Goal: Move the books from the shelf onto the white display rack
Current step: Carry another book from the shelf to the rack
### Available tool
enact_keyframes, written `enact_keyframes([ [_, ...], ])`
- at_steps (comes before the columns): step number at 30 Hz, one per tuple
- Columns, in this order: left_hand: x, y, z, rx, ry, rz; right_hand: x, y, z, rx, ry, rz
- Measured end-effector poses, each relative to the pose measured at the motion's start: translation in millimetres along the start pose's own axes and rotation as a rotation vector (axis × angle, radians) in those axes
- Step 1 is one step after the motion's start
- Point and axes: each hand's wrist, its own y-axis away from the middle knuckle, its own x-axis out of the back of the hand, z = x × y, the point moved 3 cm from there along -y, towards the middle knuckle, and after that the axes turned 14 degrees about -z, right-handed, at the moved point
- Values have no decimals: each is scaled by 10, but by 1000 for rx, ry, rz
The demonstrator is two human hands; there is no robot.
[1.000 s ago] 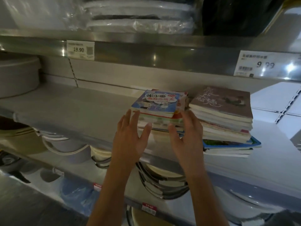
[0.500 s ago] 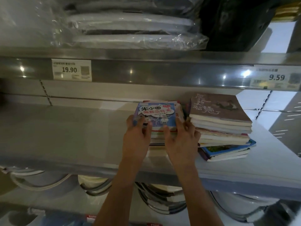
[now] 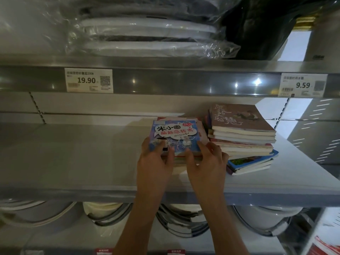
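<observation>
Above me a shelf carries round white lids [image 3: 147, 36] wrapped in clear plastic, with a black bag [image 3: 257, 28] just to their right. On that shelf's front edge I see two price tags: 19.90 [image 3: 89, 80] to the left and 9.59 [image 3: 303, 85] far to the right. Below, the lower shelf holds a row of round grey-and-white basins [image 3: 182, 221], and small red labels [image 3: 173, 252] sit along the bottom edge of my view.
</observation>
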Motion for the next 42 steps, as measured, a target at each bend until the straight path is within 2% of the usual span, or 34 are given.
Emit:
enact_keyframes([
  [7, 158, 64, -212, 101, 315, 41, 65, 187, -19, -70, -92, 17],
  [13, 49, -64, -275, 88, 328, -138, -8, 184, 6, -17, -111, -5],
  [16, -23, 50, -329, 3, 280, -198, -119, 232, 124, -7, -71, -122],
  [19, -65, 181, -380, -59, 272, -227, -173, 305, 211, -37, -66, -213],
  [22, -68, 247, -428, -82, 273, -230, -191, 357, 219, -49, -47, -231],
  [30, -78, 400, -533, -86, 324, -286, -198, 515, 228, -51, -97, -153],
  [35, -81, 587, -660, -96, 373, -250, -267, 701, 241, -6, -167, -107],
  [42, -34, 933, -798, -173, 513, -168, -257, 1077, 153, 195, -292, -43],
])
